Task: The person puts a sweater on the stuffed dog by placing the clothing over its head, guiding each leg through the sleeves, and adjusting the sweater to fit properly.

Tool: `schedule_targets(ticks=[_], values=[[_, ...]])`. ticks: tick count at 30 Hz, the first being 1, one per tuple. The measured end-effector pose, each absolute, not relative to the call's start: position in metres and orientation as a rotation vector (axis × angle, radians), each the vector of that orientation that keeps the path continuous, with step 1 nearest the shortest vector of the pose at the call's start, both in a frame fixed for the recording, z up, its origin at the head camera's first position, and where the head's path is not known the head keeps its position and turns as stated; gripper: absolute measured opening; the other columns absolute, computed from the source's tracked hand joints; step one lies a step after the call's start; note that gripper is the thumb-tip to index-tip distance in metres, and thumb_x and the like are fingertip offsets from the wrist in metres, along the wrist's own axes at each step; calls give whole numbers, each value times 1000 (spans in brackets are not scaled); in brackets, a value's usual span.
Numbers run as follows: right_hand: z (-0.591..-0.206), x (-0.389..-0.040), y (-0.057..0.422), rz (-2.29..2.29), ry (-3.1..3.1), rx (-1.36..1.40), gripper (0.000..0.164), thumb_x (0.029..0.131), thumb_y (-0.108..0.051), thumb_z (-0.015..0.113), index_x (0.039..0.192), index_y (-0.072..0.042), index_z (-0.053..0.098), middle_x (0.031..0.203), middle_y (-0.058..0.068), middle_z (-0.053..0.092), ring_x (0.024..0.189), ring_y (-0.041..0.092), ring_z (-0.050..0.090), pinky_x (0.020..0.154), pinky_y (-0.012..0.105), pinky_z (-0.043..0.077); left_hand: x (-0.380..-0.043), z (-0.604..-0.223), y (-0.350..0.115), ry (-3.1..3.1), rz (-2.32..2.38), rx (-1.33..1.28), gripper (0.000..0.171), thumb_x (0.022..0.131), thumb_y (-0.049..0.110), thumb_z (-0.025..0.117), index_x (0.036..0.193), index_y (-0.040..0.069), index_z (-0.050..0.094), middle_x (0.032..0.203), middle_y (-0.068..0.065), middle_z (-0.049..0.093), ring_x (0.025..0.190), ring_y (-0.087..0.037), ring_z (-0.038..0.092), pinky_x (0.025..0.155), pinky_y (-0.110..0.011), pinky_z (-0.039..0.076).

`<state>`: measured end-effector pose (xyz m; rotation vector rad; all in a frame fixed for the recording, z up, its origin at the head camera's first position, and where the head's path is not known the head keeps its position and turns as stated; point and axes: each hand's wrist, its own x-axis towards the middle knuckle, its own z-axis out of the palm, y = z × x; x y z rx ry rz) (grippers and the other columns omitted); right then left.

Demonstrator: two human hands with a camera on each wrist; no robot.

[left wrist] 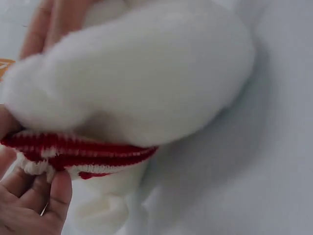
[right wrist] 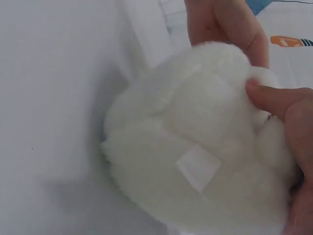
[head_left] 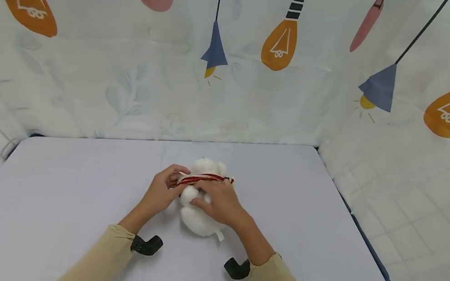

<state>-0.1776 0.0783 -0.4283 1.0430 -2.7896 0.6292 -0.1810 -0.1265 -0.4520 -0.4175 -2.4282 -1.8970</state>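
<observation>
A white plush toy (head_left: pixel 199 222) lies on the table, with a red-and-white striped knit piece (head_left: pixel 206 178) stretched across its middle. On its left side, my left hand (head_left: pixel 163 189) pinches the end of the knit piece. The left wrist view shows thumb and fingers at the ribbed edge (left wrist: pixel 78 154). My right hand (head_left: pixel 220 199) holds the toy from the right, fingers over the striped knit and thumb pressed into the white fur. A small white tag (right wrist: pixel 199 167) sticks out of the fur in the right wrist view.
The table (head_left: pixel 58 196) has a white cover. A patterned curtain (head_left: pixel 153 82) with printed bulbs and lamps hangs behind it and along the sides. Black curved devices (head_left: pixel 147 245) sit at both wrists beside the beige sleeves (head_left: pixel 93 259).
</observation>
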Motion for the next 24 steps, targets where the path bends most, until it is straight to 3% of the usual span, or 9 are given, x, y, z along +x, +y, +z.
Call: schedule_targets(ticks=[5,11,15,19,21,24], values=[[-437,-177,73,518,-2738,843,28,90,-43,65,107,-22,64,100,-9,71,91,10,64,73,31,35,-177,-444,-127,-2324,-2103,-432,31,91,10,66,119,5,55,89,4,68,74,-5,61,65,-27,54],[-444,-180,69,499,-2676,669,20,90,-38,65,88,-18,61,77,-6,67,74,11,62,66,30,35,-171,-437,-124,-2372,-1944,-549,24,96,5,54,119,7,61,106,-11,69,81,-13,65,70,-29,54],[-443,-182,73,596,-2694,654,18,91,-36,64,89,-19,62,86,-6,70,81,11,64,73,35,41,-169,-435,-125,-2446,-1852,-505,39,95,-4,45,126,13,60,115,-15,68,73,-29,65,60,-31,52],[-441,-183,77,752,-2716,720,19,92,-35,63,102,-20,66,103,-5,72,100,12,66,89,44,47,-168,-434,-127,-2543,-1810,-439,49,94,0,52,136,24,54,124,-15,62,64,-33,66,50,-28,47],[-440,-182,79,825,-2729,754,20,93,-33,62,106,-19,66,107,-5,72,103,12,65,92,41,48,-169,-434,-126,-2582,-1809,-419,54,92,3,56,140,28,51,128,-15,60,64,-32,67,50,-27,47],[-440,-182,82,907,-2743,786,17,94,-28,61,107,-18,66,104,-4,71,94,10,62,86,32,49,-169,-433,-125,-2624,-1834,-396,64,88,4,61,142,34,46,130,-15,58,61,-33,67,53,-31,50]])
